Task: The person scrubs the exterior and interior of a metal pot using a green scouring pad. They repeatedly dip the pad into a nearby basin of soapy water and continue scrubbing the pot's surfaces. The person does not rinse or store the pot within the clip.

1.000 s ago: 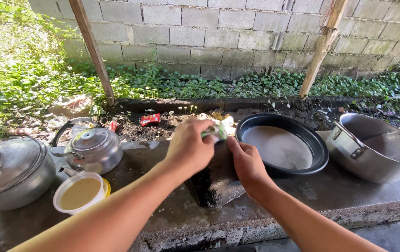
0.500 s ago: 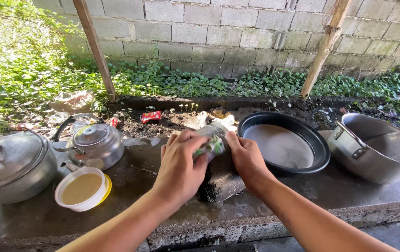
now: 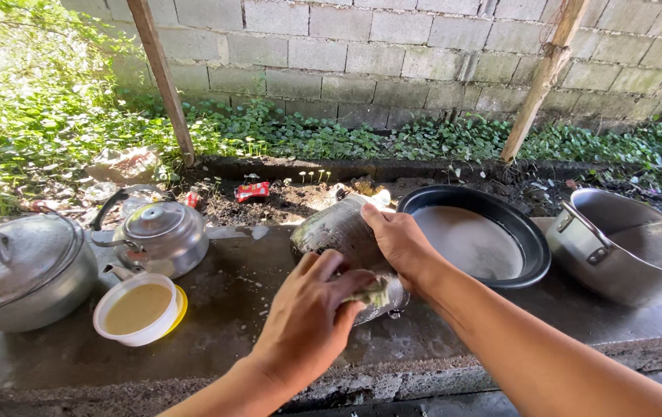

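Note:
A blackened metal pot [image 3: 335,232] lies upturned on the wet concrete slab [image 3: 246,309], its sooty bottom facing up. My right hand [image 3: 397,239] presses on its far right side and holds it steady. My left hand [image 3: 312,316] grips a green and yellow scrubbing pad [image 3: 373,293] against the near edge of the pot. Soapy water covers the scrubbed surface.
On the left stand a lidded aluminium pot [image 3: 18,270], a metal kettle [image 3: 157,235] and a white tub of yellowish paste [image 3: 136,310]. A black round pan [image 3: 474,235] and a large steel pot [image 3: 624,243] sit on the right. Behind are soil, weeds, two wooden poles and a block wall.
My left hand has dragged the pad from the far top of the pot down to its near edge. The scrubbed part now looks greyer. My right hand stayed on the pot.

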